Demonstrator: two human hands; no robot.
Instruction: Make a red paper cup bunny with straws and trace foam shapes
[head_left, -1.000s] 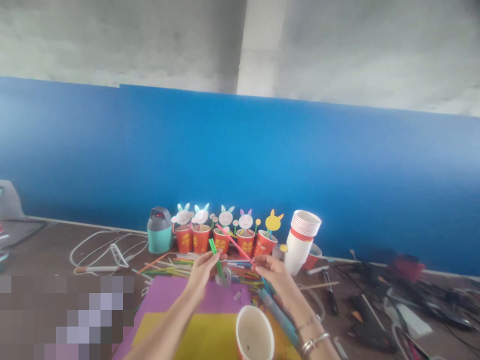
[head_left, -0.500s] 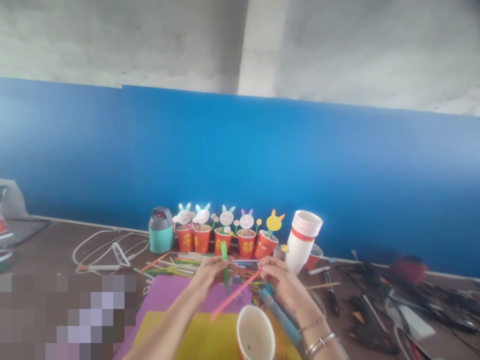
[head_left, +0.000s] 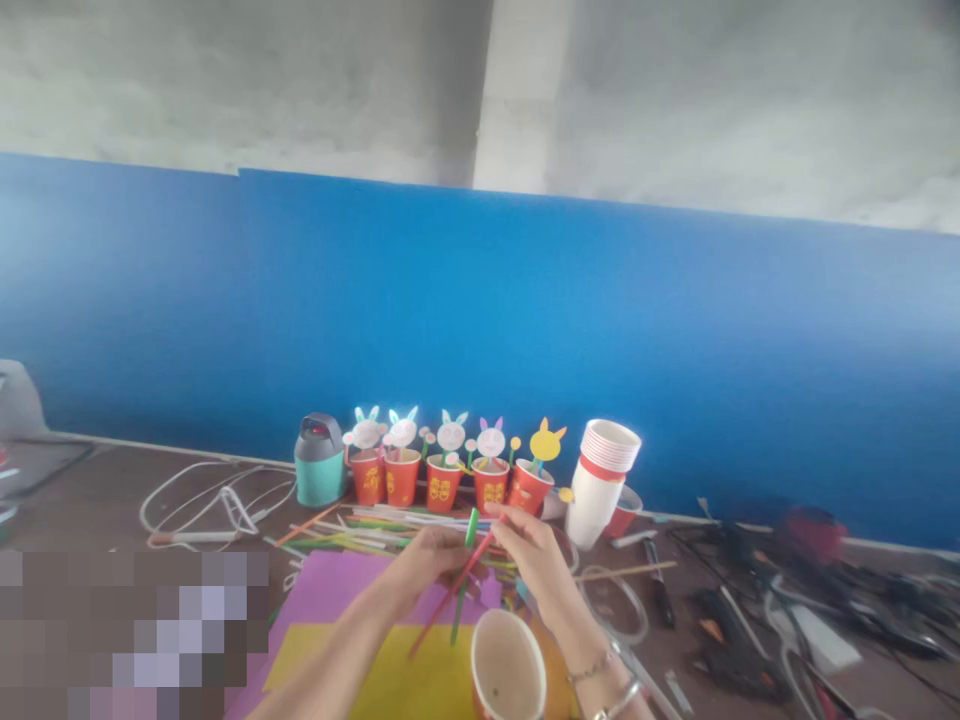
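Note:
My left hand (head_left: pixel 429 556) is closed on a green drinking straw (head_left: pixel 471 527), held nearly upright with its lower end over the coloured paper. A red-pink straw (head_left: pixel 439 617) slants down to the left from the pinched fingers of my right hand (head_left: pixel 519 538). The two straws cross between my hands; whether they touch, I cannot tell. Just in front, a paper cup (head_left: pixel 508 662) stands with its mouth upward and its inside showing. Purple paper (head_left: pixel 330 585) and yellow paper (head_left: pixel 300 655) lie beneath my hands.
Behind my hands stand several red cups (head_left: pixel 444 485) with paper animal faces. A tall stack of white cups (head_left: pixel 596 490) is to their right, a teal-and-grey container (head_left: pixel 321 465) to their left. Loose straws (head_left: pixel 360 530) lie scattered. Cables and a dark glue gun (head_left: pixel 739 640) occupy the right.
My right hand has moved left toward my left hand, bringing the red-pink straw across the green one. The green straw has shifted right and lower.

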